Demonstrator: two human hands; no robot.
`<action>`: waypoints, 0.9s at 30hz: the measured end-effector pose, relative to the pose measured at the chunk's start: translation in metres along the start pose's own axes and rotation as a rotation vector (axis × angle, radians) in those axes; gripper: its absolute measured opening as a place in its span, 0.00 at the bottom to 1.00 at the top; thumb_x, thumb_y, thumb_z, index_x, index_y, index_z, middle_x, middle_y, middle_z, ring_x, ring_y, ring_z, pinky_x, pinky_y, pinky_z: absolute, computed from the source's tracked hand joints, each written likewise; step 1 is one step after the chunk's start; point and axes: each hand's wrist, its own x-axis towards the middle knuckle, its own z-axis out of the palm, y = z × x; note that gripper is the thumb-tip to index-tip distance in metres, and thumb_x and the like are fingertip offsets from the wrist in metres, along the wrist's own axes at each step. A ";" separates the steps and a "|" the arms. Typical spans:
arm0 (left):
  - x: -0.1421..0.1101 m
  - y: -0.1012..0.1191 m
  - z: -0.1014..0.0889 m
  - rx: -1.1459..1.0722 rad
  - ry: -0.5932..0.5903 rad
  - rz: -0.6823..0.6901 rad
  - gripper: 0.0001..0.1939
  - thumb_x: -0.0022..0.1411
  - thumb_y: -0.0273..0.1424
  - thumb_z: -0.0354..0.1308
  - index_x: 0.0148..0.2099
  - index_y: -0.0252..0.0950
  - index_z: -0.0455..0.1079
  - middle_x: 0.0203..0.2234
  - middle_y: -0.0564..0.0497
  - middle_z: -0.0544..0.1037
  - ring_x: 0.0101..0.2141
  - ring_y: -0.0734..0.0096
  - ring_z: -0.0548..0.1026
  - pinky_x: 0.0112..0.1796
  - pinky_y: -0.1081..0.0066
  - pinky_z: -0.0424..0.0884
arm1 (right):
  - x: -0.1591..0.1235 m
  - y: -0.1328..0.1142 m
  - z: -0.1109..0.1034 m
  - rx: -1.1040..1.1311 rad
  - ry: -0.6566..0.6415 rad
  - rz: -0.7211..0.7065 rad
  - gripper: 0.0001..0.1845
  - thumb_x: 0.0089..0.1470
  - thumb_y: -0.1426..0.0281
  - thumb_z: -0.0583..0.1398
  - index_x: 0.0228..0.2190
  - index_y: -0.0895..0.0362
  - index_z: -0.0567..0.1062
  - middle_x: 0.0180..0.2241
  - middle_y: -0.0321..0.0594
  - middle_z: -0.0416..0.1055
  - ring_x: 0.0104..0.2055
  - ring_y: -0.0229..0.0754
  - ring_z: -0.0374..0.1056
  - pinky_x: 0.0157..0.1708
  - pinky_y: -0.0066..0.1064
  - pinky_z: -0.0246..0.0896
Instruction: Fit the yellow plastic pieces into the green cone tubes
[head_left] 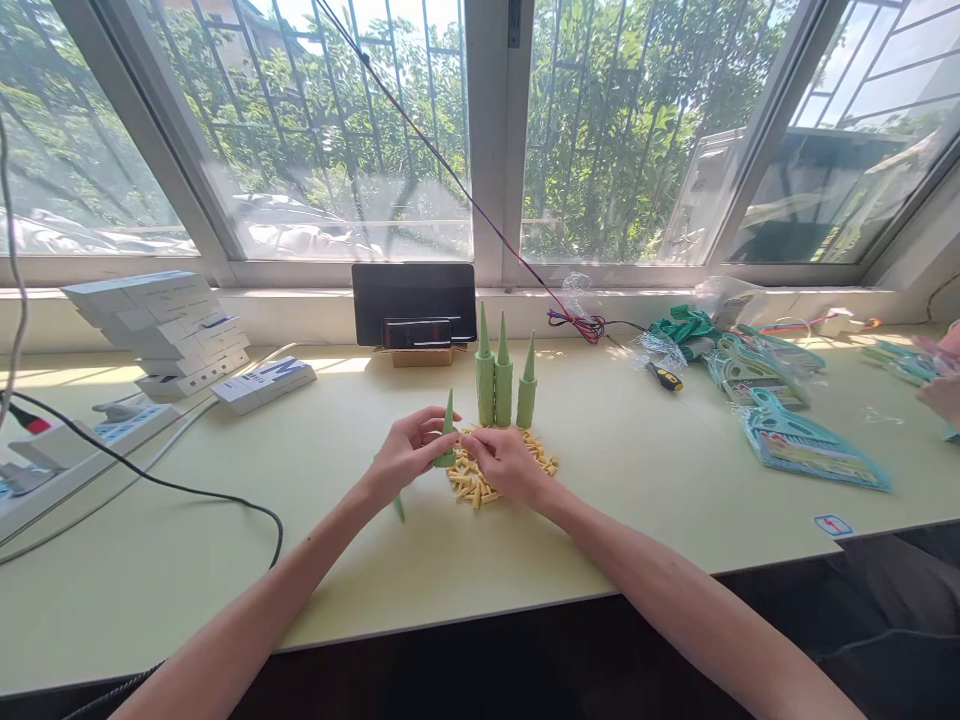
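"How are the arms?"
"The left forearm and right forearm reach in from below, angling toward each other."
"And the left hand?"
"Thumb and fingers closed in a grip, the hand slanting inward."
"The right hand?"
"Close beside it, knuckles up, fingers curled; thumb and index finger seem pinched, though the tips are small."

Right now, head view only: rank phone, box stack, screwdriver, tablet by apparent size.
Largest to smallest, as seen:
1. Box stack
2. Tablet, lower edge partly covered by the phone
3. Phone
4. Screwdriver
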 end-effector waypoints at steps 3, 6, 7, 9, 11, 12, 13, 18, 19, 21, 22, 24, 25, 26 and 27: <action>0.000 0.000 0.000 -0.003 0.000 -0.002 0.20 0.57 0.44 0.64 0.47 0.39 0.72 0.33 0.48 0.77 0.24 0.76 0.68 0.18 0.78 0.53 | 0.000 0.000 0.000 0.013 -0.006 -0.010 0.23 0.64 0.58 0.49 0.20 0.56 0.57 0.19 0.30 0.53 0.23 0.33 0.49 0.24 0.28 0.44; 0.000 -0.001 -0.001 -0.011 -0.003 0.005 0.20 0.57 0.43 0.64 0.47 0.38 0.72 0.33 0.48 0.77 0.23 0.77 0.67 0.18 0.78 0.53 | 0.000 -0.001 0.000 0.019 -0.003 -0.019 0.23 0.64 0.59 0.49 0.20 0.56 0.57 0.19 0.30 0.53 0.23 0.33 0.49 0.25 0.28 0.44; 0.001 -0.001 -0.001 -0.019 -0.003 0.008 0.20 0.57 0.43 0.65 0.47 0.38 0.72 0.33 0.48 0.77 0.23 0.77 0.66 0.18 0.78 0.54 | 0.000 -0.001 0.000 0.019 0.002 -0.016 0.23 0.64 0.59 0.50 0.20 0.56 0.58 0.19 0.30 0.54 0.23 0.33 0.49 0.25 0.28 0.44; 0.001 -0.002 0.000 -0.043 -0.002 0.006 0.20 0.56 0.43 0.65 0.47 0.38 0.72 0.32 0.49 0.77 0.22 0.79 0.65 0.18 0.78 0.54 | 0.000 -0.001 0.000 0.017 0.018 -0.007 0.23 0.64 0.59 0.50 0.20 0.56 0.59 0.18 0.30 0.54 0.22 0.33 0.49 0.25 0.28 0.45; 0.002 -0.003 0.000 -0.062 0.003 -0.001 0.19 0.56 0.43 0.65 0.46 0.38 0.72 0.30 0.50 0.76 0.20 0.80 0.64 0.17 0.77 0.53 | 0.000 -0.001 0.000 0.017 0.032 0.005 0.21 0.63 0.59 0.52 0.21 0.56 0.63 0.18 0.29 0.56 0.22 0.33 0.50 0.24 0.28 0.45; 0.002 -0.003 0.000 -0.067 0.007 -0.005 0.19 0.56 0.43 0.65 0.46 0.38 0.72 0.30 0.50 0.76 0.19 0.80 0.63 0.17 0.77 0.53 | 0.000 -0.002 0.000 0.017 0.035 0.009 0.20 0.63 0.59 0.52 0.23 0.56 0.65 0.18 0.29 0.56 0.22 0.33 0.51 0.24 0.27 0.46; 0.003 -0.003 0.000 -0.067 0.012 -0.009 0.19 0.56 0.43 0.65 0.45 0.38 0.72 0.29 0.50 0.76 0.19 0.80 0.63 0.17 0.77 0.53 | 0.000 -0.002 0.000 0.016 0.032 0.012 0.18 0.63 0.59 0.53 0.25 0.56 0.67 0.18 0.29 0.58 0.21 0.33 0.51 0.24 0.27 0.46; 0.004 -0.004 0.000 -0.042 0.049 -0.041 0.20 0.56 0.44 0.65 0.45 0.37 0.72 0.28 0.50 0.75 0.19 0.81 0.62 0.18 0.78 0.53 | 0.000 -0.004 -0.001 0.000 0.016 0.006 0.12 0.61 0.63 0.56 0.29 0.56 0.70 0.19 0.29 0.62 0.22 0.33 0.55 0.25 0.27 0.48; 0.004 -0.005 0.000 -0.040 0.050 -0.045 0.20 0.56 0.44 0.65 0.45 0.37 0.72 0.28 0.50 0.75 0.20 0.80 0.62 0.18 0.78 0.53 | 0.000 -0.004 -0.001 -0.001 0.017 0.005 0.12 0.61 0.63 0.56 0.29 0.57 0.70 0.19 0.30 0.62 0.22 0.33 0.55 0.25 0.27 0.48; 0.004 -0.005 0.001 -0.046 0.046 -0.046 0.20 0.55 0.44 0.66 0.46 0.37 0.72 0.28 0.50 0.75 0.20 0.80 0.62 0.18 0.79 0.52 | 0.000 -0.004 -0.001 0.002 0.022 0.008 0.12 0.61 0.64 0.56 0.28 0.57 0.69 0.19 0.30 0.62 0.22 0.34 0.56 0.25 0.27 0.49; 0.004 -0.005 0.001 -0.052 0.043 -0.046 0.20 0.55 0.44 0.66 0.45 0.38 0.72 0.28 0.51 0.75 0.20 0.80 0.62 0.18 0.79 0.52 | 0.000 -0.004 -0.001 0.006 0.025 0.010 0.12 0.61 0.64 0.56 0.28 0.57 0.69 0.19 0.30 0.62 0.22 0.34 0.56 0.25 0.27 0.49; 0.004 -0.005 0.001 -0.065 0.038 -0.044 0.19 0.56 0.43 0.66 0.45 0.38 0.72 0.28 0.51 0.74 0.20 0.81 0.61 0.18 0.79 0.52 | 0.000 -0.003 -0.001 0.017 0.027 0.011 0.11 0.61 0.64 0.56 0.29 0.57 0.70 0.20 0.30 0.63 0.22 0.34 0.56 0.25 0.27 0.49; 0.003 -0.005 0.001 -0.071 0.037 -0.042 0.19 0.56 0.43 0.66 0.45 0.38 0.72 0.28 0.51 0.74 0.20 0.81 0.60 0.18 0.79 0.52 | 0.000 -0.002 0.000 0.023 0.028 0.011 0.11 0.61 0.64 0.56 0.29 0.57 0.70 0.20 0.30 0.63 0.22 0.34 0.57 0.25 0.27 0.49; 0.003 -0.005 0.001 -0.075 0.036 -0.042 0.19 0.56 0.43 0.66 0.45 0.38 0.72 0.28 0.52 0.74 0.20 0.82 0.60 0.18 0.79 0.51 | 0.000 -0.002 0.000 0.028 0.029 0.011 0.11 0.61 0.64 0.56 0.29 0.57 0.70 0.20 0.31 0.63 0.22 0.34 0.57 0.25 0.27 0.50; 0.003 -0.004 0.001 -0.079 0.036 -0.042 0.19 0.56 0.43 0.66 0.45 0.38 0.72 0.28 0.51 0.74 0.20 0.82 0.59 0.18 0.79 0.51 | 0.000 -0.002 0.000 0.034 0.029 0.010 0.11 0.61 0.64 0.56 0.29 0.57 0.70 0.20 0.31 0.64 0.22 0.34 0.57 0.25 0.27 0.50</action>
